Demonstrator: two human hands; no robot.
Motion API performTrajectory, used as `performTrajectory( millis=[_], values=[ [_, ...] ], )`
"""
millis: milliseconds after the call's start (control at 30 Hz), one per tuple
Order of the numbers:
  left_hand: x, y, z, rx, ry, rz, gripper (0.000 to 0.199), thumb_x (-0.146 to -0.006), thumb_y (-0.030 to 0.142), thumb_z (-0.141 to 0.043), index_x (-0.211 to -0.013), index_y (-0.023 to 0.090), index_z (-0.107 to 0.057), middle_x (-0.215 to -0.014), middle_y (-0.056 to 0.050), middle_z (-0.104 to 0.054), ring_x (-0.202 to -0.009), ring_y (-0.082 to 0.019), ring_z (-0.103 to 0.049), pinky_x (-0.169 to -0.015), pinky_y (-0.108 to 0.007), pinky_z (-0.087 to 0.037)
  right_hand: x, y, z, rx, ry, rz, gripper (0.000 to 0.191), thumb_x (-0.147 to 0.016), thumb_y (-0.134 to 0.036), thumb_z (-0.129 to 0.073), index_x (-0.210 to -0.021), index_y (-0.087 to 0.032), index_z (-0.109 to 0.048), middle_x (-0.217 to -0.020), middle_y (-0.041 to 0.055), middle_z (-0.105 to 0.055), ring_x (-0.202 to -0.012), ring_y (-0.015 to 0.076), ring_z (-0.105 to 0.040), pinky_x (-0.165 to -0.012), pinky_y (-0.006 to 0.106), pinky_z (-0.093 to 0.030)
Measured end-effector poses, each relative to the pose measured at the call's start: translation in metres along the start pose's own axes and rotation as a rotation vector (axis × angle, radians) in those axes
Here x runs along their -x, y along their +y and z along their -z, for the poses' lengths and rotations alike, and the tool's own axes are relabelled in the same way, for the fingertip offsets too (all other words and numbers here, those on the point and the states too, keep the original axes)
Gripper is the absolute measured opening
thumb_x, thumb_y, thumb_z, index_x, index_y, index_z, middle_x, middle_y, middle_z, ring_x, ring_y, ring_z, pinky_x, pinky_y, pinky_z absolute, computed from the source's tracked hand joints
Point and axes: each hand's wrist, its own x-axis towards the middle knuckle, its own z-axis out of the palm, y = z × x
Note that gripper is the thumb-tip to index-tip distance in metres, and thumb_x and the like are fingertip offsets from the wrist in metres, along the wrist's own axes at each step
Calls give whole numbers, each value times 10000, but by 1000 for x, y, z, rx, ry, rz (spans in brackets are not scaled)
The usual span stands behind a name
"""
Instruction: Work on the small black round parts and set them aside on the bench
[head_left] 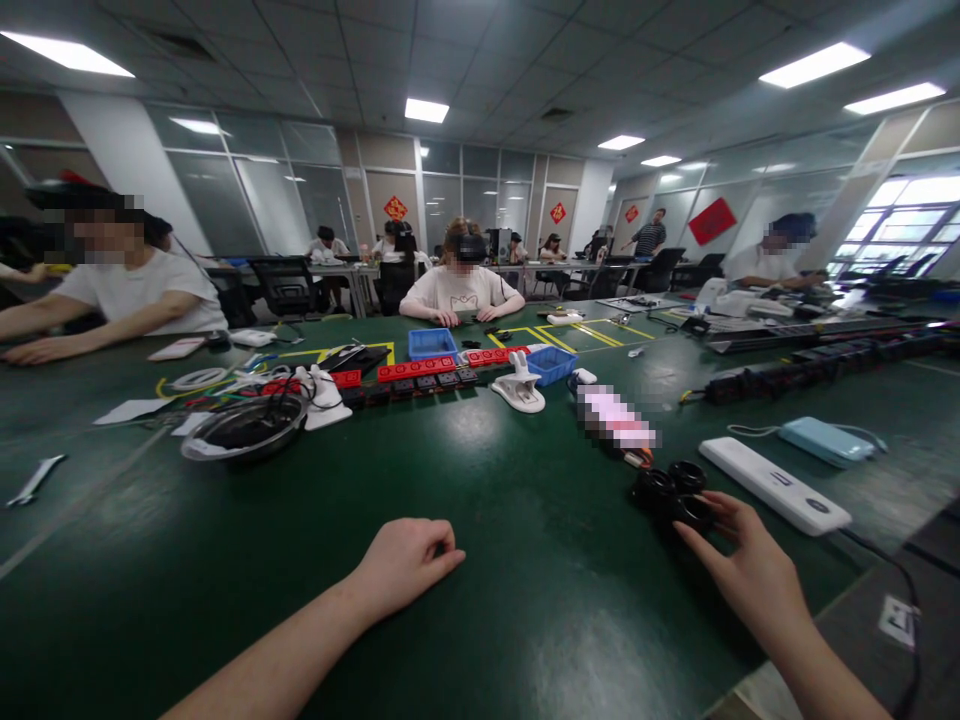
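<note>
My left hand [412,562] rests on the green table [465,640], its fingers curled, with nothing visible in them. At the right, the thumb and fingers of my right hand [746,560] close round the edge of a black ring-shaped part [691,512]. Two more round black parts stand against it, one behind [686,475] and one to the left [655,484]. Just beyond them lies a pink item [615,418], its surface blurred. A long white power strip [776,485] lies to the right of the black parts.
Farther back are a metal bowl [244,430], a white clip [519,388], blue trays [551,365] and red strips [416,370]. A light blue case [826,441] lies right, a wrench [36,480] left. People sit across and beside the table.
</note>
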Motion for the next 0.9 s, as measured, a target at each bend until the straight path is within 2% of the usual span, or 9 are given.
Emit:
performTrajectory(
  millis=[100, 200, 367, 433, 533, 600, 733, 833, 900],
  values=[
    [1, 0, 1, 5, 2, -9, 259, -780, 433, -421, -732, 217, -555, -620, 44, -527, -599, -108, -503, -560, -203, -347, 0, 1, 0, 9, -29, -14, 641, -591, -578, -516, -1065, -154, -430, -979, 125, -564, -836, 268, -564, -716, 391, -455],
    [0, 0, 2, -2, 8, -17, 260, -779, 437, -422, -735, 218, -555, -619, 43, -532, -599, -109, -504, -558, -201, -345, 0, -6, 3, 56, 47, 25, 687, -576, -579, -533, -1087, -133, -426, -963, 127, -551, -849, 282, -539, -733, 413, -430],
    [0, 0, 1, -39, 28, -30, 270, -779, 448, -420, -734, 218, -554, -600, 44, -531, -597, -109, -504, -544, -194, -337, 1, -55, 12, -21, 207, 185, 447, -700, -511, -441, -967, -158, -508, -954, 110, -523, -899, 268, -487, -780, 417, -375],
    [0, -1, -1, -60, 37, -48, 298, -787, 455, -404, -707, 210, -553, -608, 40, -540, -597, -108, -507, -542, -193, -338, 1, -90, 8, -167, 116, 343, 287, -768, -426, -389, -781, -192, -554, -935, 84, -535, -918, 238, -471, -798, 388, -356],
    [-1, -2, -3, -132, 47, -81, 388, -834, 431, -311, -647, 190, -550, -610, 23, -550, -584, -113, -512, -549, -206, -348, 3, -148, -16, -385, -169, 518, 387, -825, -333, -330, -488, -182, -445, -673, 37, -541, -777, 177, -495, -733, 312, -373],
    [-2, -2, -4, -184, 65, -73, 420, -859, 390, -252, -655, 184, -555, -625, 5, -567, -595, -129, -528, -560, -224, -361, 6, -184, -45, -425, -372, 566, 429, -843, -325, -295, -454, -176, -394, -499, -9, -437, -605, 132, -476, -637, 259, -374],
    [1, 5, 1, -201, 29, -14, 344, -863, 279, -257, -763, 178, -570, -725, -31, -615, -662, -166, -570, -590, -248, -393, 17, -232, -113, -383, -752, 571, 437, -855, -330, -272, -492, -159, -447, -464, -35, -416, -454, 78, -406, -455, 188, -298],
    [20, 18, 13, -232, -73, 33, 278, -837, 253, -303, -866, 165, -565, -737, -61, -622, -677, -208, -580, -588, -283, -407, 23, -244, -150, -331, -793, 587, 416, -851, -324, -296, -521, -153, -485, -477, -30, -454, -478, 81, -424, -478, 188, -293],
    [43, 26, 24, -143, -107, 100, 300, -789, 357, -411, -1019, 195, -517, -792, -60, -620, -741, -234, -578, -611, -298, -417, 25, -245, -162, -333, -789, 615, 403, -850, -326, -302, -540, -154, -494, -498, -24, -468, -502, 88, -433, -502, 195, -295]
  ],
)
